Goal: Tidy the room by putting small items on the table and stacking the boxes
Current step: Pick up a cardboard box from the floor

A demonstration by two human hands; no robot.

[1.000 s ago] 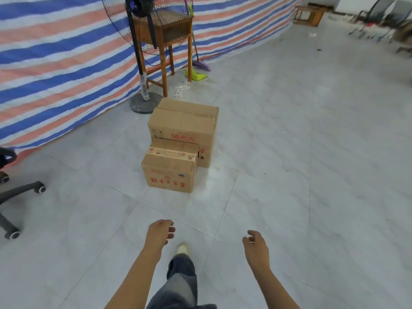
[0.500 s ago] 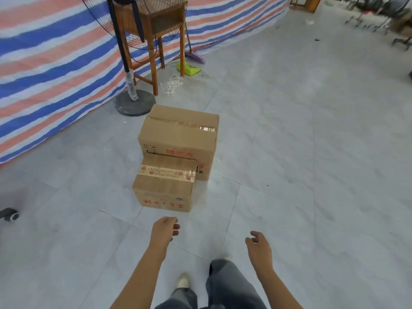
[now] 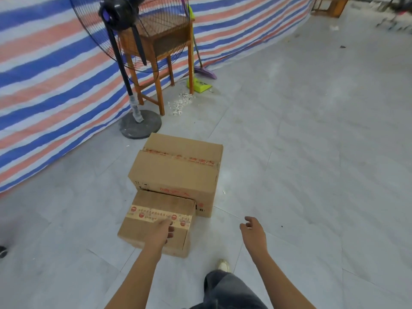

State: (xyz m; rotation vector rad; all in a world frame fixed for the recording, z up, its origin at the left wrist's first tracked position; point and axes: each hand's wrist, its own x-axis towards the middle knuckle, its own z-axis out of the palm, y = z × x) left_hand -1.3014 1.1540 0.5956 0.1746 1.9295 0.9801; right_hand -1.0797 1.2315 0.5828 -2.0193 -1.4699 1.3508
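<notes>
While the small brown cardboard box point(image 3: 145, 233), sealed with a strip of red-printed tape across its lid, is sitting on the pale grey tiled floor point(image 3: 301, 152) in the lower middle of the frame, the larger brown cardboard box point(image 3: 178, 175) is standing right behind it, touching its far side and rising higher than it. The left hand point(image 3: 161, 232) is reaching over the small box's taped lid with its fingers point(image 3: 170, 229) loosely bent and gripping nothing; whether they are touching the cardboard cannot be told. The right hand point(image 3: 254, 233) is hanging over the floor to the right of the small box, apart from it, its fingers point(image 3: 249, 219) relaxed and slightly spread, holding nothing.

Below the hands, at the bottom edge, a dark grey trouser leg point(image 3: 227, 288) and a pale shoe point(image 3: 223, 265) are showing. Above the boxes, a black pedestal fan point(image 3: 122, 70) is standing on its round grey base, and a small brown wooden counter point(image 3: 169, 44) is standing just behind the fan's grille. To the right of the counter, a purple broom point(image 3: 206, 72) and a yellow-green dustpan point(image 3: 199, 86) are leaning by the wall, with a little heap of white scraps point(image 3: 181, 103) lying near them. A blue, red and white striped tarpaulin point(image 3: 55, 74) is covering the upper left of the frame.
</notes>
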